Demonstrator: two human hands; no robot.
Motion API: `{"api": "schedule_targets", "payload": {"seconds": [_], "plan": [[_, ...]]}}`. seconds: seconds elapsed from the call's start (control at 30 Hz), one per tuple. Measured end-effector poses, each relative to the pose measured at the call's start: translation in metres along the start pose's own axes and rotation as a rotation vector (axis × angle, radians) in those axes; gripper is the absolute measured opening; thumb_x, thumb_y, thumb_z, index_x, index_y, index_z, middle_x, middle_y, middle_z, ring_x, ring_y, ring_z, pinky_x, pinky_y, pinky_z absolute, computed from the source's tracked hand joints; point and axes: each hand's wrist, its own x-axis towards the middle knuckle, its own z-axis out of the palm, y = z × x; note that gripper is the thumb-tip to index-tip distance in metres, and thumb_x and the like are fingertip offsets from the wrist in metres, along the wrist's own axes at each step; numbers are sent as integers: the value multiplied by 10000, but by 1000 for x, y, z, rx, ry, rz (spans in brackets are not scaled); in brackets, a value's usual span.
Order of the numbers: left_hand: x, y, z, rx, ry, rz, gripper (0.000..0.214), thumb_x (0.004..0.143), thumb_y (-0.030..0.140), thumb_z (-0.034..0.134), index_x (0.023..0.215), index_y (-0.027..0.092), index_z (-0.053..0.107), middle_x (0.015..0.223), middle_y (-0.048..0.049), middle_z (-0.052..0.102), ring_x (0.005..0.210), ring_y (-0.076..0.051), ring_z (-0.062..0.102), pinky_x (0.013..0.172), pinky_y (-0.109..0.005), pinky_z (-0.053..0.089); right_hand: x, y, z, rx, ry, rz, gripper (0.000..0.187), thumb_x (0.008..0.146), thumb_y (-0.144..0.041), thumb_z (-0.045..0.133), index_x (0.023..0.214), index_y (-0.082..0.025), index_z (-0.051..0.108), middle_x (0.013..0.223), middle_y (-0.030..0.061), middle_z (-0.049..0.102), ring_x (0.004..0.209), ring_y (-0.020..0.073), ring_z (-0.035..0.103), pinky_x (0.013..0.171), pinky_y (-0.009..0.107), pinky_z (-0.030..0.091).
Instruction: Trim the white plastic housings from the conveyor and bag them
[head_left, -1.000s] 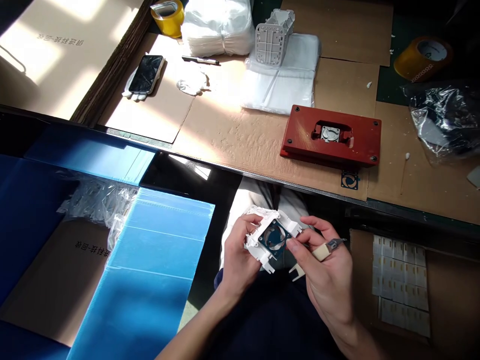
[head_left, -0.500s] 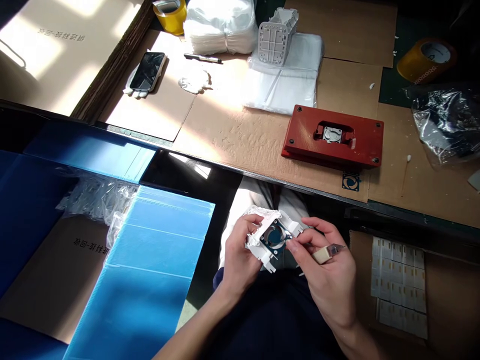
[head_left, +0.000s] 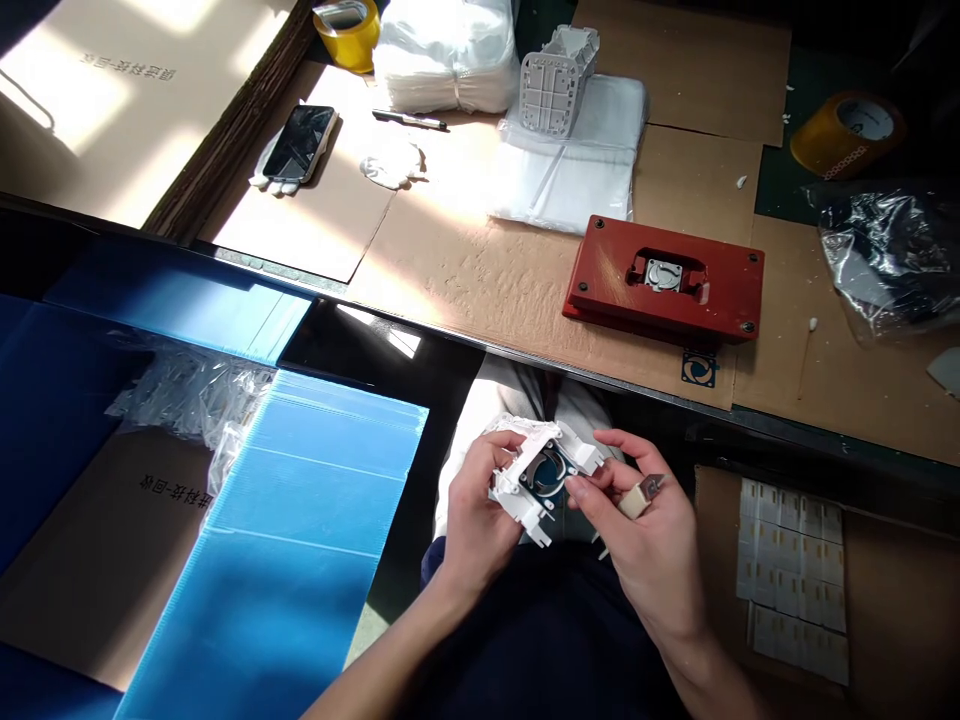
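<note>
Shifted: flat blue plate (head_left: 551, 470) | left fingers (head_left: 504, 439) clasp plastic frame (head_left: 531, 449) | right fingers (head_left: 591, 501), beige tool (head_left: 636, 501)

Hard light glares in patches on the cardboard stack (head_left: 139, 130), upper left — the far right dim.

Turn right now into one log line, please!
left hand: holding white part | right hand: holding cream tool beside white part | red block: on cardboard

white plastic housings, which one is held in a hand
The lower white housing, gripped in the left hand; the other white housing rests on the flat clear plastic bags beyond the red fixture, with neither hand touching it.
</note>
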Motion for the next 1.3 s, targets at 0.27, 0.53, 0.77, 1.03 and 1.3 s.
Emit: {"api": "schedule_targets", "payload": {"seconds": [0.27, 0.53, 0.77, 1.03, 1.3], "plan": [[2, 1, -4, -252, 1, -234, 310, 709, 218, 817, 976, 198, 659, 961, -33, 702, 870, -208, 645, 801, -331, 495, 15, 14, -29, -51, 71, -167, 350, 855, -335, 748, 1189, -271, 665, 897, 8, 660, 723, 127, 603, 624, 228, 507], [45, 40, 51, -1144, -10, -344, 302, 669, 194, 795, 952, 249, 702, 1026, -21, 718, 1092, -246, 646, 1088, -436, 446, 57, -7, -73, 121, -159, -206, 791, 739, -582, 780, 1426, -261, 556, 1231, 160, 697, 1086, 347, 691, 813, 458, 604], [69, 38, 83, -1065, -242, -443, 689, 679, 195, 859, 1300, 292, 577, 1304, -76, 600, 1191, -217, 587, 1078, -364, 415, 113, -136, -127, -75, 253, -589, 721, 715, -264, 858, 1395, -291, 622, 1263, 124, 701, 1085, 288, 688, 906, 371, 564], [37, -41, 3, -687, -64, -538, 525, 682, 418, 850, 1128, 201, 680, 1081, -102, 728, 987, -276, 691, 929, -380, 496, 134, -210, -156, -887, 143, -636, 650, 812, -307, 762, 1434, -341, 577, 1375, 73, 596, 698, 96, 577, 557, 283, 427], [36, -42, -10, -632, 15, -511, 515, 617, 487, 874, 1014, 192, 728, 971, -97, 752, 916, -281, 701, 887, -384, 532, 150, -238, -98, -1303, -273, -849, 899, 743, -516, 818, 1530, -285, 450, 1436, 109, 553, 1266, 337, 551, 1033, 441, 464]]}}
